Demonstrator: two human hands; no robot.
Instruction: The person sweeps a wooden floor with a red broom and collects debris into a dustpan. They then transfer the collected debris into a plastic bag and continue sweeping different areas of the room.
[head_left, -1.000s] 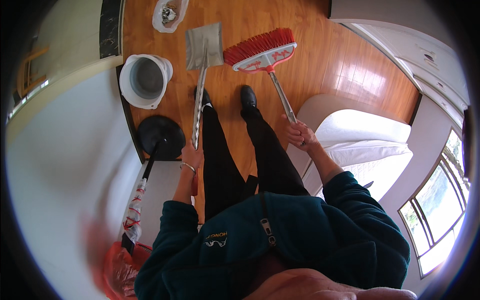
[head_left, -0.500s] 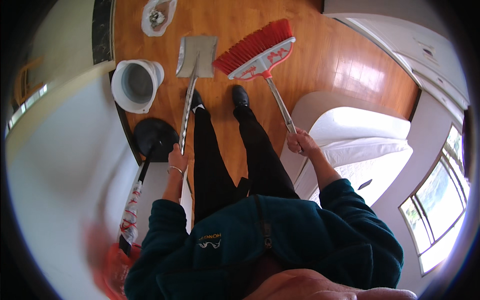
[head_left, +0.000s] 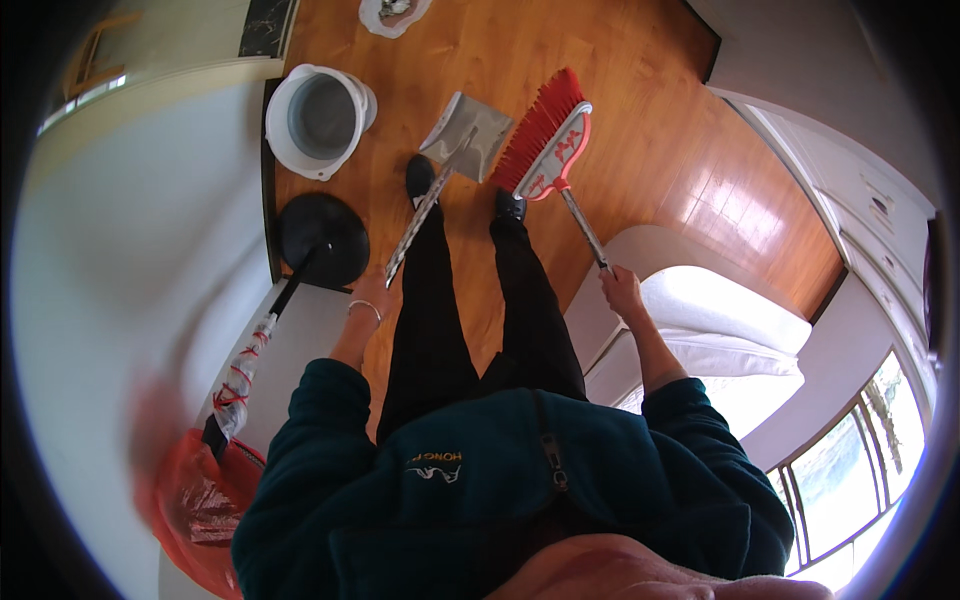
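My left hand (head_left: 371,294) is closed round the patterned handle of a metal dustpan (head_left: 470,137), whose flat pan is out past my shoes over the wooden floor. In my right hand (head_left: 622,291) is the handle of a broom (head_left: 552,165) with red bristles and a grey-and-red head. The bristles face left, close beside the right edge of the dustpan. I cannot tell whether the two touch. Both handles slope from my hands toward the far middle. A thin bracelet (head_left: 366,306) circles my left wrist.
A white bucket (head_left: 285,125) stands by the left wall, near a black round base (head_left: 322,240) with a wrapped pole. A red plastic bag (head_left: 200,500) is lower left. A white bag (head_left: 393,14) lies at the far edge; a white mattress (head_left: 720,310) is on the right.
The broom head has turned more upright and shifted slightly nearer. The dustpan has moved right and tilted, coming nearer the bristles. The whole view has swung, so surroundings sit differently.
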